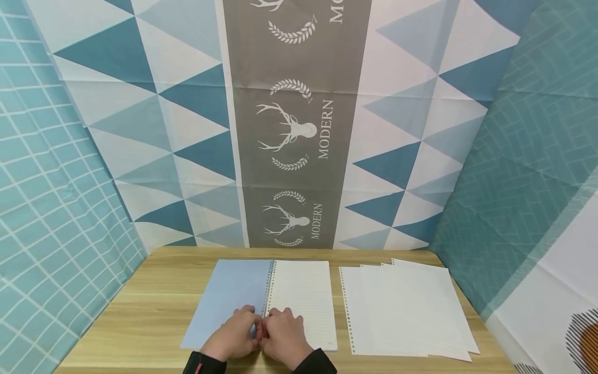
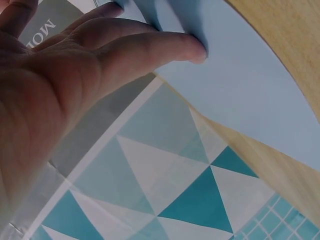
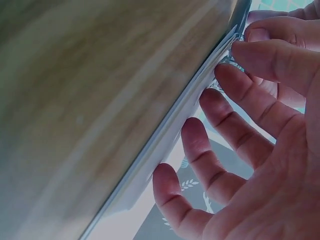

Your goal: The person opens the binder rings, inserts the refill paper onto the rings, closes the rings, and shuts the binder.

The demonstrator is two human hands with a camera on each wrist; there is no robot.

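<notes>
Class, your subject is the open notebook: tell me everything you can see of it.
The notebook lies open on the wooden table, its smooth-looking, pale blue cover at left, a white, ruled paper page at right. Small holes line the binding between. The left hand touches the cover, the right hand the page; they meet at the binding's near end, hiding it.

The left hand (image 1: 235, 333) and right hand (image 1: 285, 334) slant inward, thumbs close together.

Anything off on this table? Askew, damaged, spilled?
Only the loose punched sheets, right of the open ring-bound notebook: they're unevenly fanned, edges and corners mismatched, the rightmost one visibly tilted. Looks like an unsquared stack. No spill or obvious damage visible.
</notes>
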